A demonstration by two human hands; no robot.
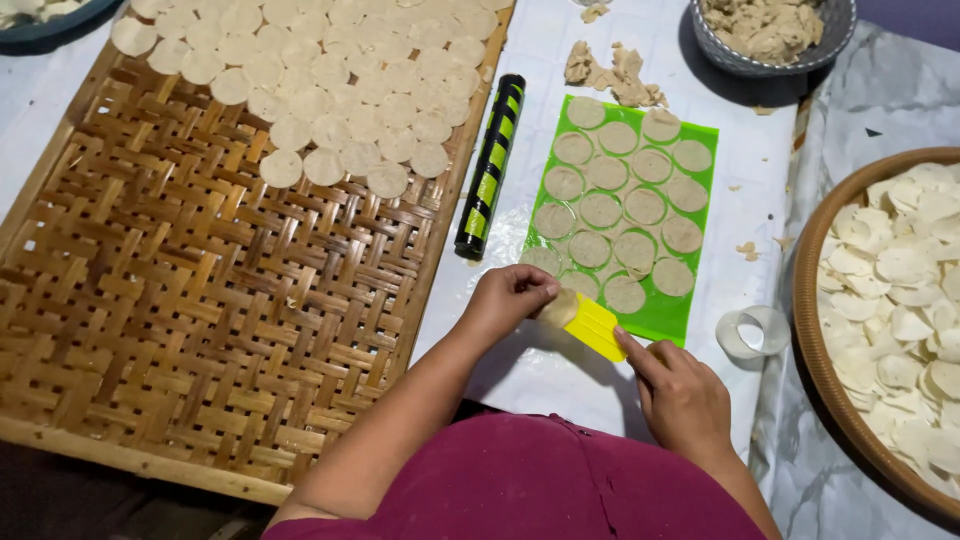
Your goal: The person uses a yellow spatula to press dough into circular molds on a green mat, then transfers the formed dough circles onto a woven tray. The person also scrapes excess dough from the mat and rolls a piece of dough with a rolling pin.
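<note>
Right hand (pixel 685 400) steadies scraper (pixel 595 325); bowl (pixel 745 60) (dough-filled) beyond.

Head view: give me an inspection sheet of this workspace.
Surface: white table cover.
Job's things: green mat with cut dough rounds; yellow scraper.
Clutter: black-and-green rolling pin, ring cutter, dough scraps, bowl of dough.
Hands: left hand pinches a dough round off the scraper; right hand holds the scraper.
Cables: nothing seen.
Surroundings: woven bamboo tray with rounds; round basket of rounds.

Tray (pixel 200 330) left; roller (pixel 490 165) between tray and mat (pixel 690 310); bowl (pixel 765 62) behind mat; basket (pixel 815 330) right; all on tabletop (pixel 540 370).
</note>
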